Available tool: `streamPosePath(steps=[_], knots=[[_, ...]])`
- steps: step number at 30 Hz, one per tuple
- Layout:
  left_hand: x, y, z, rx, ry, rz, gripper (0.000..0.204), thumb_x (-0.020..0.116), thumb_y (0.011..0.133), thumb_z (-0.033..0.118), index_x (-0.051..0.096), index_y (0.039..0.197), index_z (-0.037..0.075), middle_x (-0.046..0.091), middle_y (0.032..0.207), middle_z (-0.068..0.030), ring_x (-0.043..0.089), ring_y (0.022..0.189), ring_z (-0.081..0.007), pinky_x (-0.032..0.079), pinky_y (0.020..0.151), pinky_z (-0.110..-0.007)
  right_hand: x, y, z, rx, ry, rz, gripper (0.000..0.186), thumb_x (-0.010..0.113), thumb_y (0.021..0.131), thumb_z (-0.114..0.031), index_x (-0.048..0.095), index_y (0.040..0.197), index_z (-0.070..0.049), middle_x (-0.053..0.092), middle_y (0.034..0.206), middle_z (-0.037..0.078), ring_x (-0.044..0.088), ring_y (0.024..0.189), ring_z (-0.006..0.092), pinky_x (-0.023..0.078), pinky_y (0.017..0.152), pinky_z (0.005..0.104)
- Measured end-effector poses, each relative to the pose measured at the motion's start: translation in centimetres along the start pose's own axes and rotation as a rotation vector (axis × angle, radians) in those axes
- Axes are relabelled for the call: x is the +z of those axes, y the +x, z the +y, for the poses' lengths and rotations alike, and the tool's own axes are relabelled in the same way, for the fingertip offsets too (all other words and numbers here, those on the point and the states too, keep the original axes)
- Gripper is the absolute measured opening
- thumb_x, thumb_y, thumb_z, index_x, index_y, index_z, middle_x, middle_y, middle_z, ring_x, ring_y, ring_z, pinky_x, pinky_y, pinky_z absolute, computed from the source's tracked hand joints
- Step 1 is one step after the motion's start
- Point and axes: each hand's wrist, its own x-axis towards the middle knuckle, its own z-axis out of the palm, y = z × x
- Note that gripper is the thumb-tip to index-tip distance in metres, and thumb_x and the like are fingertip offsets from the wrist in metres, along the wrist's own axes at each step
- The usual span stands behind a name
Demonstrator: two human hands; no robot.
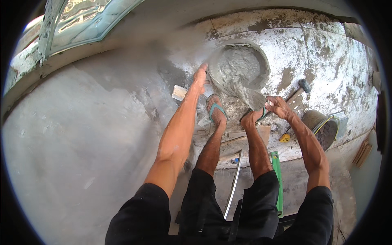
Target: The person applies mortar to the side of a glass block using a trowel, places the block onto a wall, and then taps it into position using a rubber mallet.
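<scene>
A round bucket (215, 83) of wet grey mortar (239, 65) stands ahead of my feet. My left hand (199, 78) is at the bucket's left side, thumb up near the rim and fingers curled against it; part of its grip is hidden. In my right hand (278, 107) is the pale handle of a trowel (255, 100). Its blade is coated in mortar and tilts over the bucket's near rim, where the mortar on it meets the mass inside.
A mallet (303, 87), a second bucket (322, 126) and a yellow tape measure (284, 137) lie to the right. A green spirit level (277, 183) and a metal strip (233, 183) lie near my legs. Glass panes (87, 24) lean at upper left.
</scene>
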Motion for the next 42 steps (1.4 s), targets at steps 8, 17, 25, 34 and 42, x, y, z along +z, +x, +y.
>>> streamPosePath(steps=[8, 17, 25, 34, 42], knots=[[-3.8, -2.7, -4.5, -0.092, 0.653, 0.19, 0.085, 0.03, 0.1, 0.065, 0.019, 0.158, 0.004, 0.026, 0.161, -0.0242, 0.027, 0.147, -0.0461, 0.021, 0.119, -0.053, 3.6, 0.3, 1.8, -0.081, 0.128, 0.13, 0.056, 0.042, 0.104, -0.045, 0.058, 0.078, 0.002, 0.053, 0.071, 0.018, 0.05, 0.073, 0.0369, 0.041, 0.073, 0.0435], [-0.2, -39.8, -13.6, -0.288, 1.216, 0.269, 0.085, 0.038, 0.09, 0.079, 0.017, 0.16, 0.036, 0.021, 0.163, -0.0251, 0.021, 0.145, -0.0569, 0.012, 0.109, -0.079, 3.4, 1.1, -16.5, -0.444, 0.18, 0.32, 0.034, 0.06, 0.089, -0.016, 0.061, 0.117, 0.003, 0.066, 0.098, 0.019, 0.059, 0.082, 0.0353, 0.045, 0.076, 0.0447], [0.9, -38.5, -17.4, 0.018, 1.195, 0.394, 0.084, 0.064, 0.088, 0.056, 0.036, 0.152, 0.009, 0.063, 0.125, -0.0235, 0.066, 0.106, -0.0402, 0.05, 0.092, -0.051, 5.4, 1.8, -47.1, -0.87, 0.523, 0.367, 0.045, 0.055, 0.091, -0.01, 0.052, 0.134, 0.003, 0.058, 0.103, 0.022, 0.06, 0.087, 0.0372, 0.05, 0.083, 0.0408], [-0.4, -38.7, -18.5, 0.153, 1.083, 0.358, 0.069, 0.057, 0.092, 0.049, 0.04, 0.151, 0.018, 0.05, 0.148, -0.0145, 0.052, 0.131, -0.0334, 0.033, 0.108, -0.066, 12.5, 5.6, -61.8, -0.816, 0.593, 0.722, 0.056, 0.058, 0.091, -0.002, 0.04, 0.143, 0.011, 0.051, 0.103, 0.021, 0.054, 0.095, 0.0363, 0.049, 0.083, 0.0449], [-0.8, -37.9, -18.5, 0.073, 1.422, 0.225, 0.066, 0.051, 0.093, 0.049, 0.039, 0.152, 0.024, 0.032, 0.161, -0.0026, 0.027, 0.149, -0.0263, 0.033, 0.103, -0.075, 11.0, 0.0, -56.0, -0.809, 0.551, 0.43, 0.051, 0.059, 0.092, -0.006, 0.046, 0.14, 0.008, 0.056, 0.099, 0.02, 0.06, 0.087, 0.0364, 0.051, 0.079, 0.0449]])
